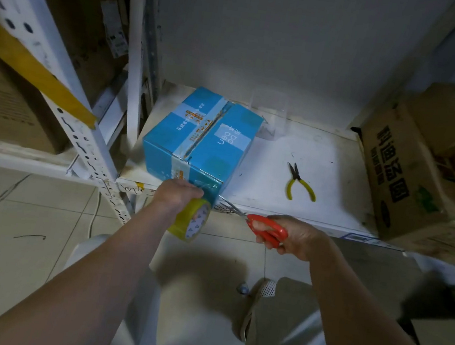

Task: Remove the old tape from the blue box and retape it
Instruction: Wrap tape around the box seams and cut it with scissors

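Both forearms are seen bare from elbow to wrist, no sleeve, watch or ring being shown on the left hand or the right hand, while light khaki trousers and a pale mesh shoe are worn below.

Both our bare forearms reach forward and inward. Our left hand is knuckles-up, fingers curled over the tape roll. Our right hand sits slightly lower, fingers through the red scissors, blades pointing toward the left hand.
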